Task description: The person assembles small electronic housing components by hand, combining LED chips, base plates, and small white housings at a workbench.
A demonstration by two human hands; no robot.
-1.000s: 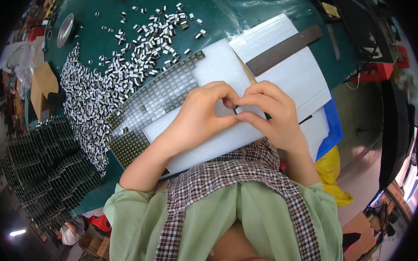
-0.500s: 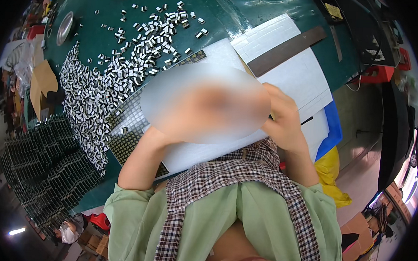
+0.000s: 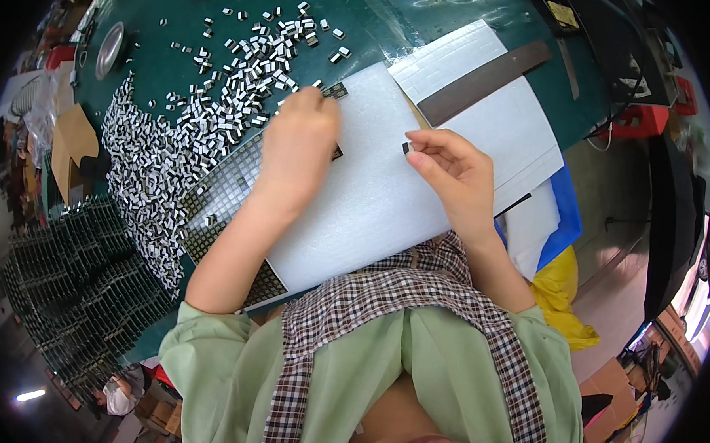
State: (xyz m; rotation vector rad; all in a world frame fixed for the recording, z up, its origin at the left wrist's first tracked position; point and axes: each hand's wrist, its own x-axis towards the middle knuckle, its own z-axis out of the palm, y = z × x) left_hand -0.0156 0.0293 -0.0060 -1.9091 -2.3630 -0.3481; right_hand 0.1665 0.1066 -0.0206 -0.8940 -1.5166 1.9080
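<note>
At a green table (image 3: 152, 70), pinching 1 dark piece (image 3: 407, 148) at 1 o'clock in right hand (image 3: 464, 175); cannot tell finger closure on left hand (image 3: 299, 144) at 11; apparently unfinished, with loose blocks (image 3: 208, 128) left at 10.

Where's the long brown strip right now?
In the head view, the brown strip lies toward the upper right, across the white sheets, beyond the right hand, which pinches a small dark block.

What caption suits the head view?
Right hand pinching a small dark block, left hand beside black-and-white blocks on a green table.
</note>
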